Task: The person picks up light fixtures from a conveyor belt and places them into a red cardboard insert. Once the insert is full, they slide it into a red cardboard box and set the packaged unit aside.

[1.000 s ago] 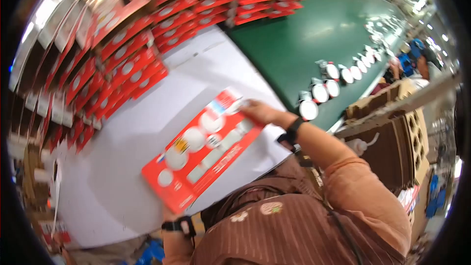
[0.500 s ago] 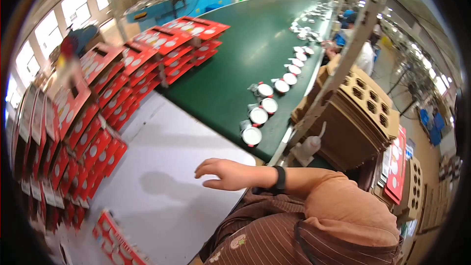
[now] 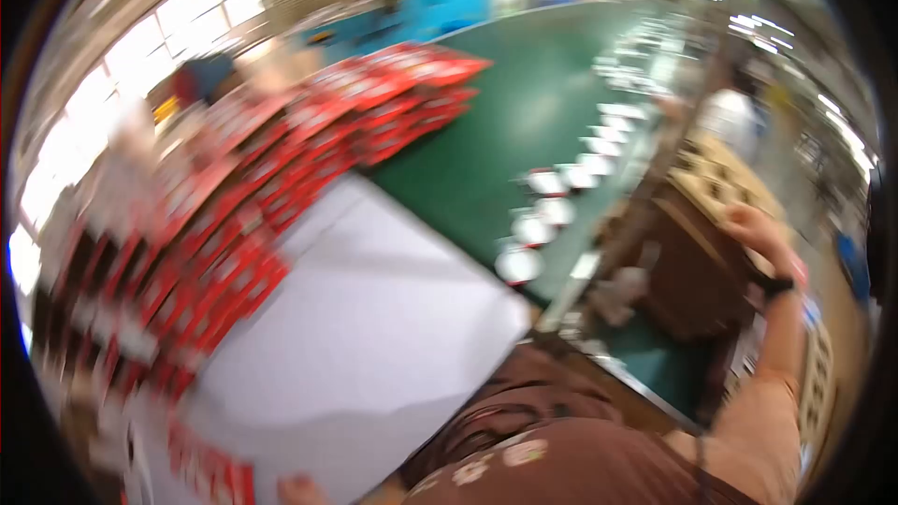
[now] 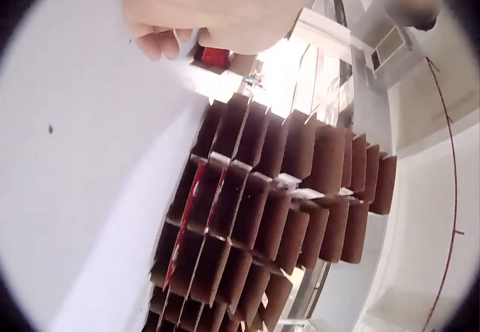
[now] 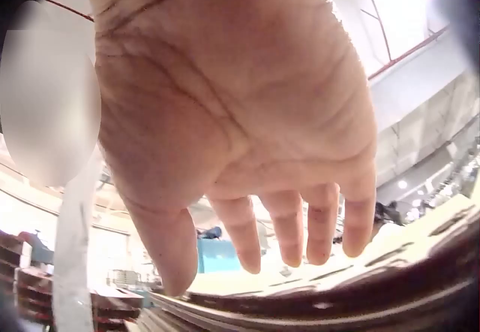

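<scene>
Many red packs stand in close tiers along the left and far left sides of the white tabletop, perhaps banked there so that its middle stays free for handwork. At the near left part of the tabletop lies a single red carton, blurred, probably set within easy reach. Just right of it, over the tabletop's near edge, is the left hand; its fingers look bent in the left wrist view, but I cannot tell whether they hold anything. Beyond the tabletop's far right edge runs a green surface, with round white pieces in a line along its right side, likely to be picked up from this side. Right of the tabletop, well apart from it, a cardboard stack stands on its own, and the right hand is at it: empty, palm down, fingers spread and nearly straight, a pose that suits reaching; contact is unclear.
</scene>
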Demonstrator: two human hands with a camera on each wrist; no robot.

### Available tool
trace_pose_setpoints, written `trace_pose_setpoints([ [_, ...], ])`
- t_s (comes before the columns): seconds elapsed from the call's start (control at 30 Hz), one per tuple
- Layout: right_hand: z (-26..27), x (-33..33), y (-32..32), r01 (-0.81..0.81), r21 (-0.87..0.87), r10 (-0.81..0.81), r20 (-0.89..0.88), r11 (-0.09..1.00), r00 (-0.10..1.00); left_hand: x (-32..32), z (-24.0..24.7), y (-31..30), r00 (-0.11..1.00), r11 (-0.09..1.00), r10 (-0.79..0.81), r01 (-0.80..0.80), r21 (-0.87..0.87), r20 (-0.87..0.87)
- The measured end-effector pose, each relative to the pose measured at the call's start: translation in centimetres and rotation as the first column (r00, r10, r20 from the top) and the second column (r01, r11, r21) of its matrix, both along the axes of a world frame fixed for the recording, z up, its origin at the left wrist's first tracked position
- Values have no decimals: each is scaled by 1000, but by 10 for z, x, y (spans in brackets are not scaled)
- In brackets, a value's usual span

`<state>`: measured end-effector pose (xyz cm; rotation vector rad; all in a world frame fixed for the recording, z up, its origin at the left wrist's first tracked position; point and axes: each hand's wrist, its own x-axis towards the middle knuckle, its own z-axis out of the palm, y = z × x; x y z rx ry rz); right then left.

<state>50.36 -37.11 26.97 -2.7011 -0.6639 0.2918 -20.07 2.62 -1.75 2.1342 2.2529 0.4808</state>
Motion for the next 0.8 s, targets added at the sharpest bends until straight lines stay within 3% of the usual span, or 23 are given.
trace_pose_setpoints([
  [0.03,-6,3,-7,-59,105,50,80,993,995,-5,-20,13,997,998,-49,47,-37,-64],
  [0.07,-17,33,-30,-172,139,178,-31,975,983,14,-12,9,968,948,-242,223,228,60],
  [0.1,-23,61,-54,-184,114,181,32,976,983,43,-3,4,860,934,-241,80,347,451],
  [0.13,-25,66,-36,-191,71,183,102,979,978,51,-6,8,242,997,74,-25,-70,967],
  [0.17,-21,51,-17,-151,14,146,188,988,971,63,-9,12,-168,982,119,-126,-141,979],
  [0.2,-18,44,-1,-135,-5,132,247,991,960,71,-15,15,-380,965,141,-151,-212,914],
  [0.23,-16,34,7,-122,-14,120,297,992,947,80,-10,13,-290,959,180,-163,-234,940],
  [0.33,-9,7,19,-86,18,71,414,996,907,105,5,11,-374,962,181,-124,-242,910],
  [0.43,-3,-23,24,-87,105,22,508,991,861,116,15,13,-370,971,199,-50,-234,908],
  [0.5,1,-46,27,-102,183,-19,564,978,826,120,25,15,-196,979,203,38,-199,959],
  [0.53,5,-55,29,-120,222,-35,591,968,806,125,33,15,-194,978,211,46,-206,958],
  [0.63,18,-90,32,-187,348,-109,679,919,726,151,71,11,-120,955,100,292,-61,988],
  [0.7,29,-122,32,-236,418,-170,731,878,661,179,104,7,-171,830,-88,532,167,981],
  [0.8,35,-167,46,-298,501,-250,761,812,599,221,150,-2,-302,540,-200,760,362,932],
])
